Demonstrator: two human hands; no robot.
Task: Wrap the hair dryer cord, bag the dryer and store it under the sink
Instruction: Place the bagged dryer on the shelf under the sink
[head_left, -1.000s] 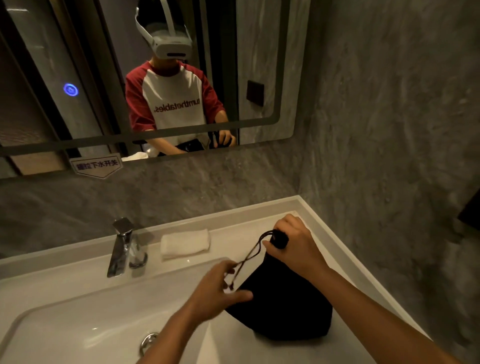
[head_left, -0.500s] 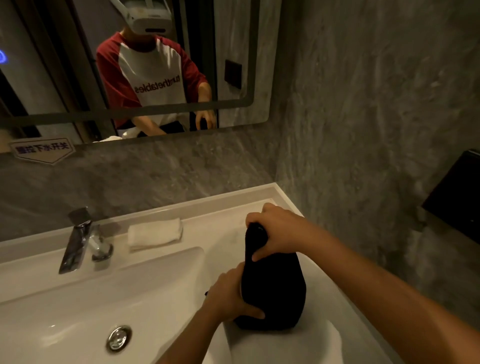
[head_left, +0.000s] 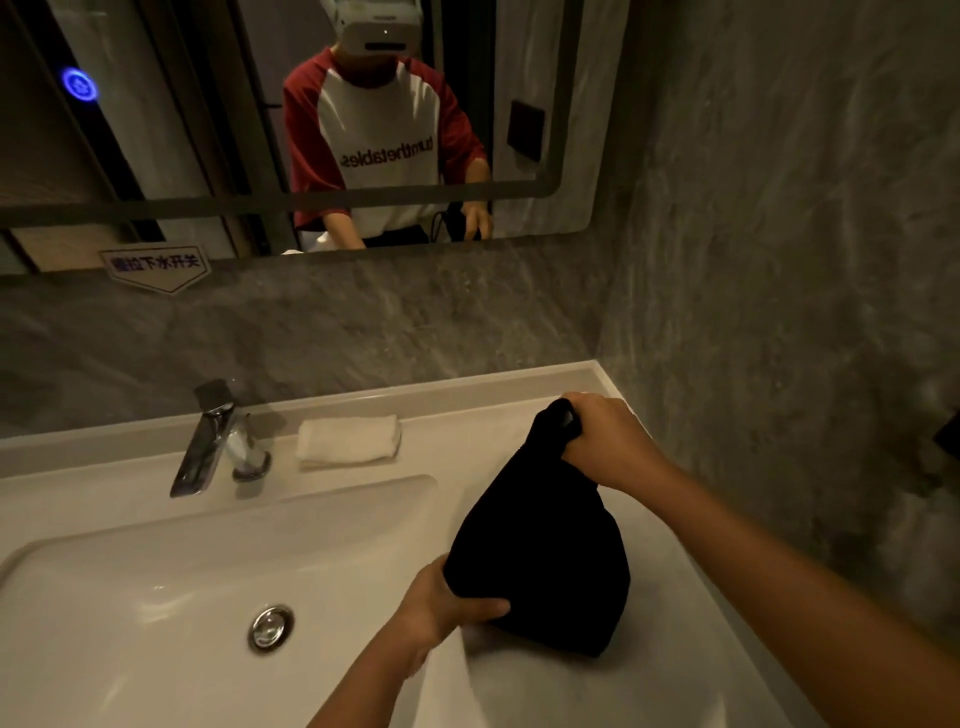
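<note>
The black bag (head_left: 540, 561) sits on the table (head_left: 649, 675) right of the basin (head_left: 156, 597), near the wall. The right hand (head_left: 608, 441) is clenched round its gathered neck; the left hand (head_left: 447, 603) grasps its lower side. The dryer is presumably inside, hidden. A folded towel (head_left: 348, 439) lies beside the tap (head_left: 208, 441).

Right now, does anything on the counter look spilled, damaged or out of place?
Nothing stands out. The bag sits on the counter, closed at the neck in the right hand, left hand at its base. The towel lies folded by the faucet.
</note>
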